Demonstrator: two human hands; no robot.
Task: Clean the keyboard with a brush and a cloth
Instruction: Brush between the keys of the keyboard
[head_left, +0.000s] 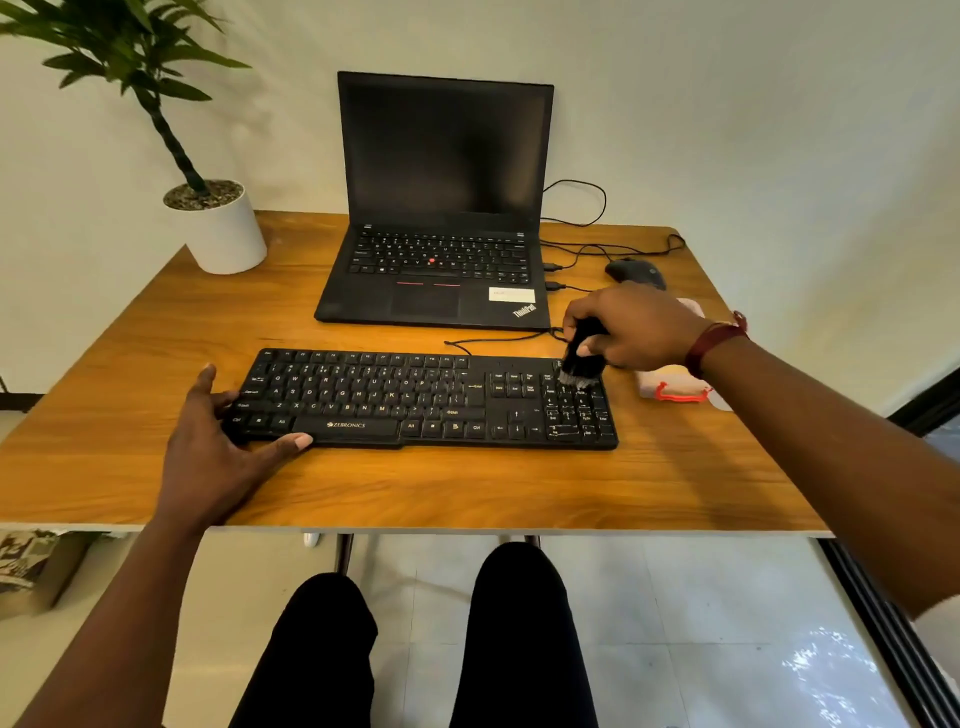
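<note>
A black keyboard (415, 397) lies across the middle of the wooden table (130, 364). My right hand (634, 327) grips a black brush (582, 361), whose pale bristle tips touch the top of the number pad at the keyboard's right end. My left hand (223, 441) rests on the keyboard's front left corner, thumb along its front edge, fingers spread over the left side. A pinkish cloth (675, 384) with a red loop lies on the table just right of the keyboard, partly hidden by my right wrist.
An open black laptop (441, 208) stands behind the keyboard, with cables (587, 249) running right to a black mouse (636, 273). A potted plant in a white pot (223, 234) sits at the back left corner. My knees are under the table's front edge.
</note>
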